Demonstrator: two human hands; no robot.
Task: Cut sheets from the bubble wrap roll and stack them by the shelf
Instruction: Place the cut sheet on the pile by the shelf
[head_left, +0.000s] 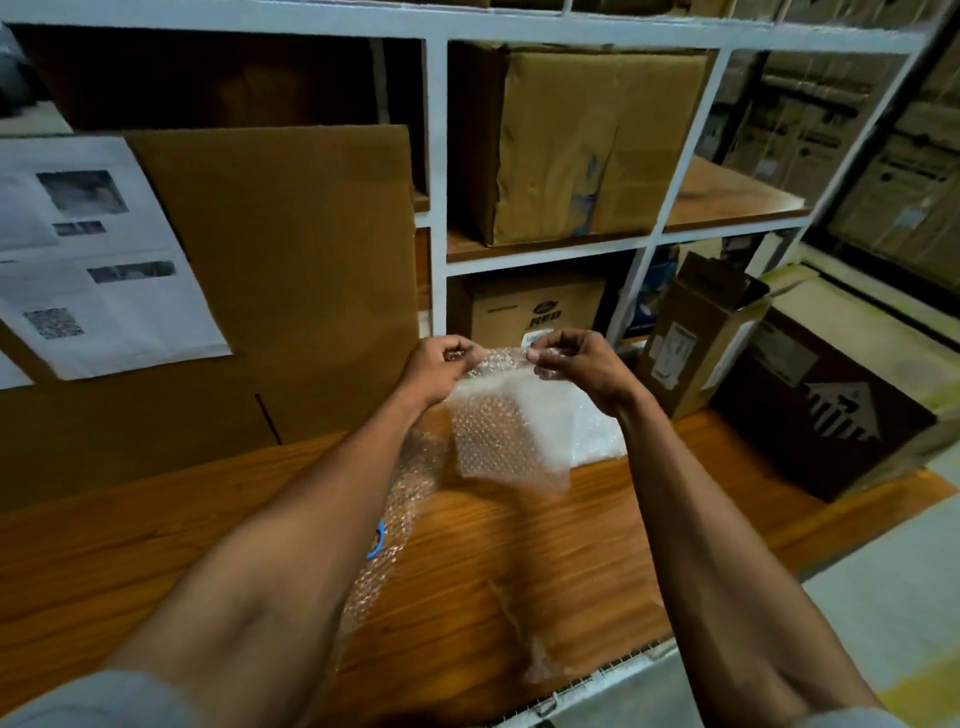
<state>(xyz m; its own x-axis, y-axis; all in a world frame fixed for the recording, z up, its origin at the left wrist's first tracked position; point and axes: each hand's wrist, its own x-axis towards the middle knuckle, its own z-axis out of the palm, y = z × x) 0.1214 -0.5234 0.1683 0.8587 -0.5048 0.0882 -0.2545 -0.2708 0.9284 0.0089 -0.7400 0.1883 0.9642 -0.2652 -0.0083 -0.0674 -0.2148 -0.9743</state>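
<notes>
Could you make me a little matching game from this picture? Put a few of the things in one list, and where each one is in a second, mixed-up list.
Things:
1. small clear bubble wrap sheet
2. blue-handled scissors
3. white stack of cut sheets
4. large brown cardboard box

Places:
A. on the wooden table, partly hidden by the left forearm
B. on a shelf board in the white rack
C. held up by its top edge between the left hand and the right hand
D. lying on the table beneath the raised sheet, close to the shelf

Pairs: 1-C, 2-A, 3-D, 4-B
</notes>
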